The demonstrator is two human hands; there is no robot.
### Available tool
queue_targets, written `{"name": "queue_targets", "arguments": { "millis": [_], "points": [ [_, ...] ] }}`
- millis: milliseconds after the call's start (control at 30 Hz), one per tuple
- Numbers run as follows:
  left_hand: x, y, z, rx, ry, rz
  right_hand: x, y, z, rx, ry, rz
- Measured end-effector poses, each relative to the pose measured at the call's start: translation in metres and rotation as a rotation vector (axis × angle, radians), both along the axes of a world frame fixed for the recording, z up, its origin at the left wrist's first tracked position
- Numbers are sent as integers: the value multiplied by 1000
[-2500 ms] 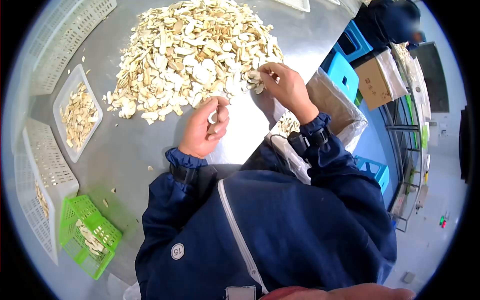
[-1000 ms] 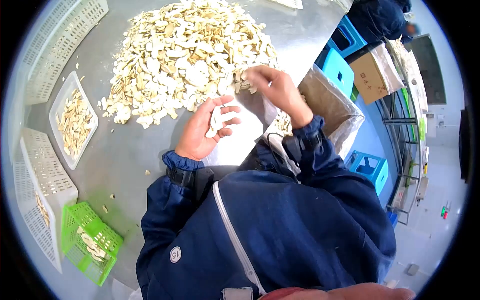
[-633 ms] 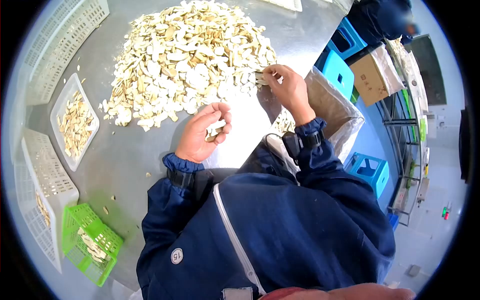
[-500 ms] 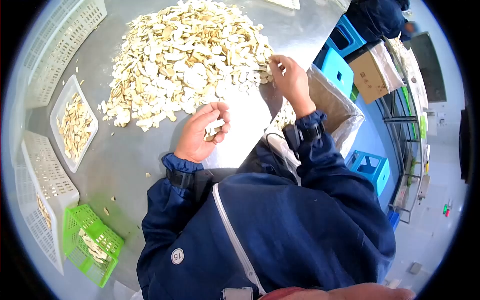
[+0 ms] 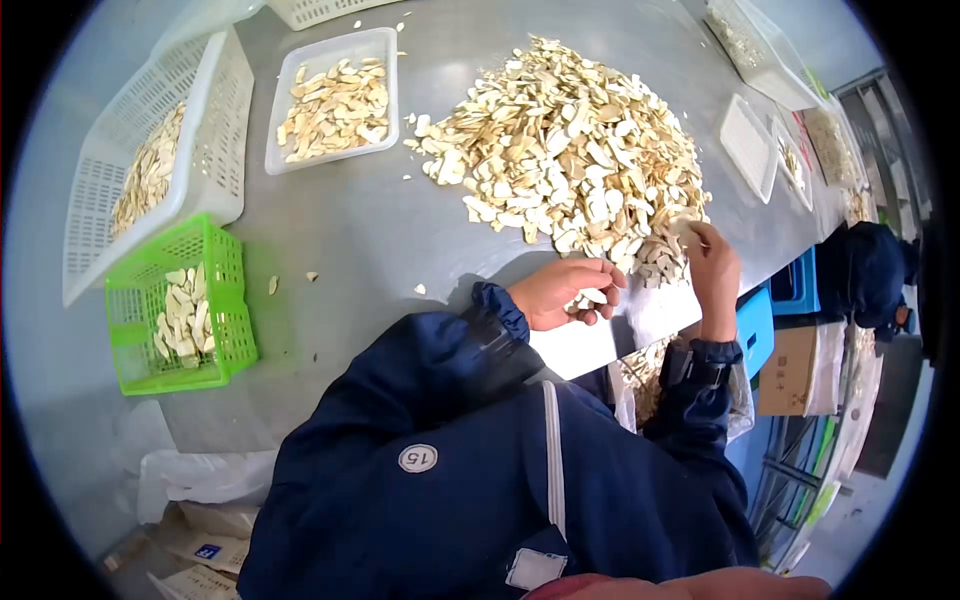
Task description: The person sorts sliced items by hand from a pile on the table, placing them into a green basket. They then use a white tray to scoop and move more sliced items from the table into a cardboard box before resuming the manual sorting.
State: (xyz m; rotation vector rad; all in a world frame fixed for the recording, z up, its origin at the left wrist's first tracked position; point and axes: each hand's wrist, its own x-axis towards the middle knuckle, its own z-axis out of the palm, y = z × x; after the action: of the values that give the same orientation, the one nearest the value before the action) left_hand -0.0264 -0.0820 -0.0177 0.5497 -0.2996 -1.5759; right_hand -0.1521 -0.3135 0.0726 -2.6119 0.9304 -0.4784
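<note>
A broad heap of pale, brown-edged dried slices (image 5: 575,140) lies on the metal table. My left hand (image 5: 562,293) is curled at the near side of the heap, holding a few white slices (image 5: 587,299) against the palm. At the heap's right edge my right hand (image 5: 714,275) has its fingertips pinched together on what looks like one pale slice, partly hidden by the fingers. Under and between the hands is a white sheet (image 5: 662,308) at the table edge. Below that edge, more slices (image 5: 648,370) lie in a lined container.
Left of the heap stands a white tray (image 5: 275,135) of slices. A white perforated basket (image 5: 222,140) and a green basket (image 5: 245,335), both holding slices, stand further left. Shallow white trays (image 5: 748,150) lie at right. Beyond are a blue stool (image 5: 755,335), a cardboard box (image 5: 785,370) and another person (image 5: 862,275).
My view has turned left, so the heap and both hands appear further right and lower. The left hand still holds slices; the right hand is still at the heap's edge.
</note>
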Motion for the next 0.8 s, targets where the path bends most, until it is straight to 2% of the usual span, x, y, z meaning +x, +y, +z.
{"name": "queue_targets", "arguments": {
  "millis": [67,133,200,333,400,433,467,533,567,600,667,733,800],
  "points": [
    [1,2,0,4,1,8,34,28,17,107,71,248],
    [0,2,3,38,-14,23,76,65,44,272,286,439],
    [-1,-2,-15,-21,84,3,115,100,62,338,308,587],
    [1,2,-10,-59,168,14,143,142,60,637,-470,715],
    [3,2,-4,-4,204,-6,128,143,65,562,-470,676],
    [2,-1,-4,32,94,1,112,139,64,529,-432,635],
    [2,-3,-5,8,89,12,94,134,62,496,-391,593],
    [-1,-4,-10,-33,81,33,57,115,35,443,-304,417],
    [-1,-2,-4,-43,-39,70,39,107,20,413,-286,337],
    [-3,-5,-11,-17,29,54,23,101,7,383,-267,261],
    [-1,0,3,11,8,23,-5,91,-17,331,-230,89],
    [4,2,11,37,-53,8,-21,94,-24,278,-186,67],
    [10,7,16,38,-146,38,-30,94,-41,347,-205,86]
  ]
}}
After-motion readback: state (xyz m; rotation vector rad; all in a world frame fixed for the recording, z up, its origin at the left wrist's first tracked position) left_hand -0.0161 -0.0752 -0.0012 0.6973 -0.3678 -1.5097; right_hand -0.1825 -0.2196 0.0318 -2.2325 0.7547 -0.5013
